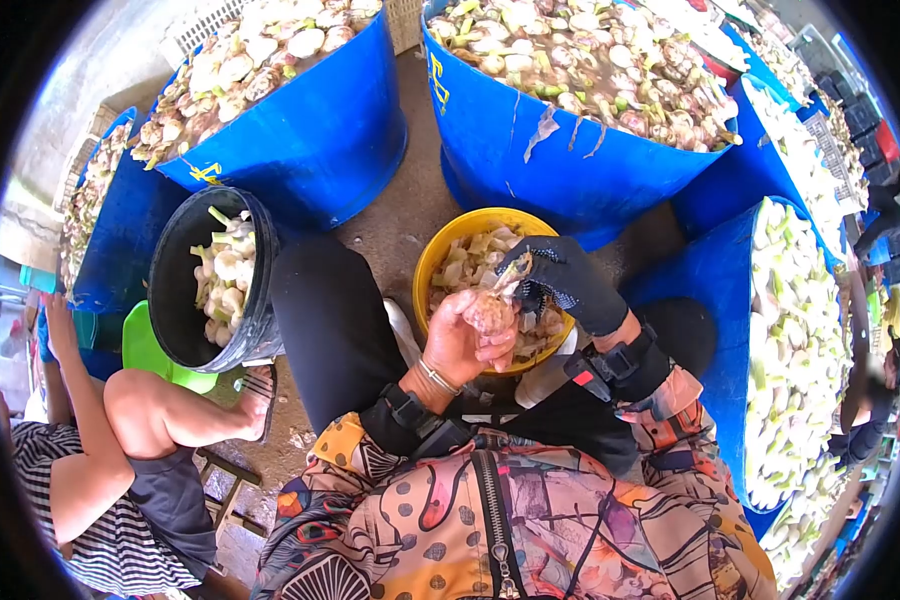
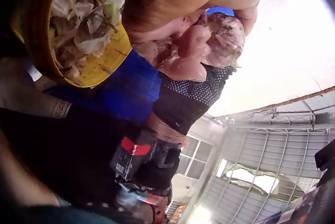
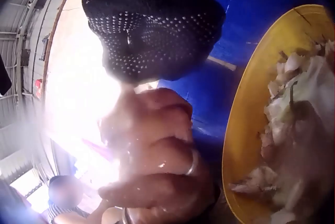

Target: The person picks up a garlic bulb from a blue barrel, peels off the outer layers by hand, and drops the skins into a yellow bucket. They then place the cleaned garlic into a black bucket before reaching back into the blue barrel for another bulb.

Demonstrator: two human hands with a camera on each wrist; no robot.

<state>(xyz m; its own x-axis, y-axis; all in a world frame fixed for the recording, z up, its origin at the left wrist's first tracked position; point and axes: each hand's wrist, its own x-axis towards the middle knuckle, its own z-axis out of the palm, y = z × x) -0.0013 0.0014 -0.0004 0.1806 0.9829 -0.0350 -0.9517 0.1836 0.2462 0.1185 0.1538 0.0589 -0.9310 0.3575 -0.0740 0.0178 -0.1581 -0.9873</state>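
Note:
My bare left hand (image 1: 452, 345) grips a purplish garlic bulb (image 1: 490, 313), which also shows between the fingers in the left wrist view as a streaked bulb (image 2: 226, 41). Just above it, my right hand (image 1: 578, 288), in a black glove with pale dots, pinches a strip of pale garlic skin (image 1: 515, 272) at the bulb's top. In the right wrist view the gloved fingers (image 3: 157, 46) meet the left hand, and the bulb is hidden. Below both hands stands a yellow bucket (image 1: 422, 285) holding loose garlic skins (image 1: 480, 250).
Large blue tubs (image 1: 315, 140) full of garlic stand ahead, and another blue tub (image 1: 715, 330) is close on the right. A black bucket (image 1: 170, 300) of pale bulbs leans by the left knee, over a green basin (image 1: 150, 350). Another person (image 1: 110, 490) sits at left.

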